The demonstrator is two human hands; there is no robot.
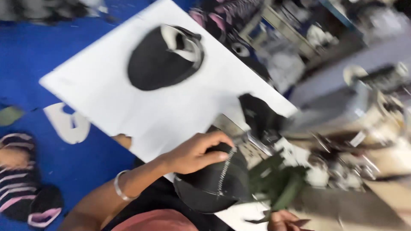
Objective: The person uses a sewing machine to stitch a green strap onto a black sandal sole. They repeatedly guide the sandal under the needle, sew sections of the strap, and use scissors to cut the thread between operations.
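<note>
Black cap piece (214, 186) with a pale line of stitching lies under the left hand (195, 152), whose fingers (216, 139) curl closed over its top edge — a silver bangle (120, 186) at the wrist. Right hand (280, 220) shows only partly just beyond, beside green fabric (278, 186); its grip I cannot tell. Farther off on the white worktop (107, 85) sits another black cap (165, 57).

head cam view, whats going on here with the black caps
A person at a white table presses their left hand on top of a black cap with a line of white stitching, near a sewing machine. Their right hand sits at the bottom edge by some dark green fabric; the picture is too blurred to tell whether it grips it. A second black cap lies apart, further up the table. The floor is blue.
</note>
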